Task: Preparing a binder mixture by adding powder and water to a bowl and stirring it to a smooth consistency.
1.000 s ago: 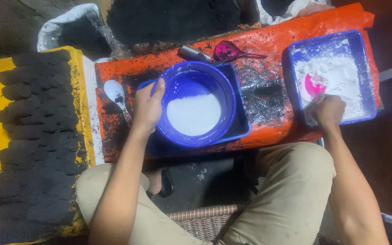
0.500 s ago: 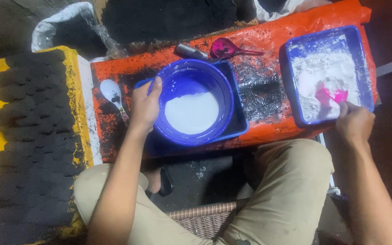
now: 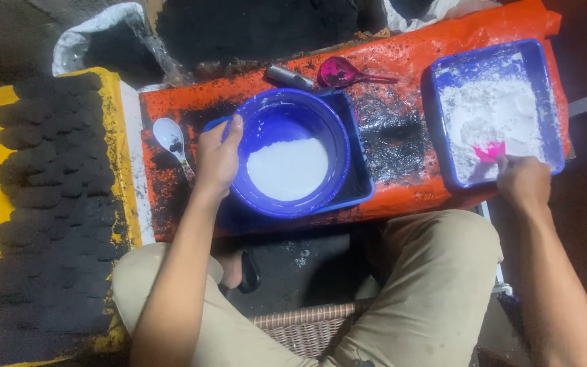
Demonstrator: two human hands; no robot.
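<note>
While left hand [image 3: 216, 158] grips bowl [image 3: 292, 151] rim, right hand [image 3: 523, 182] clasps pink scoop [image 3: 489, 151] in tray [image 3: 443, 129].

The round plastic bowl [image 3: 287, 163] is deep blue, holding white liquid. It sits on an orange plastic-covered surface [image 3: 402, 64] smeared with black soot. The rectangular plastic tray [image 3: 494, 109] is blue, dusted with white powder, with a bright pink scoop [image 3: 489, 151] in it. The flat board [image 3: 113, 109] is yellow, patterned with rows of black lumps [image 3: 52, 204]. A magenta spoon [image 3: 348, 71] and a white spoon [image 3: 170, 139] lie nearby.
</note>
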